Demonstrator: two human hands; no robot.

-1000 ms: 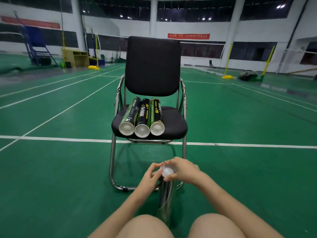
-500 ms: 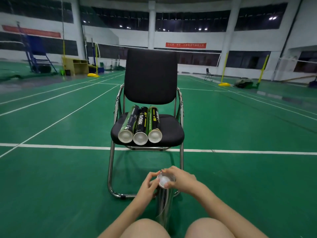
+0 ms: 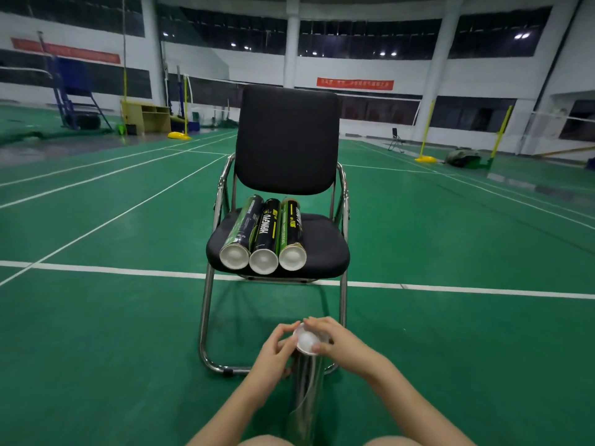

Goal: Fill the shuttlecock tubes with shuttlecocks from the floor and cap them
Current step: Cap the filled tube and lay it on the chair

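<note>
Both hands seat a white cap on an upright tube, in front of a chair.

The left hand (image 3: pixel 273 350) and right hand (image 3: pixel 338 341) pinch the white cap (image 3: pixel 306 341) in a narrow grip atop the shiny tube (image 3: pixel 306 391), which stands between the knees. Just beyond stands the black chair (image 3: pixel 286 140) (its metal legs close behind the hands), bearing three capped tubes (image 3: pixel 264 233) side by side on the green floor (image 3: pixel 96 333). Since the earlier frame the chair sits lower in view; the hands keep their hold.

Four shuttlecock tubes: three capped tubes (image 3: pixel 263 236) along the front edge of one chair (image 3: pixel 286 140) (side by side), one upright tube (image 3: pixel 306 391) on the floor.
</note>
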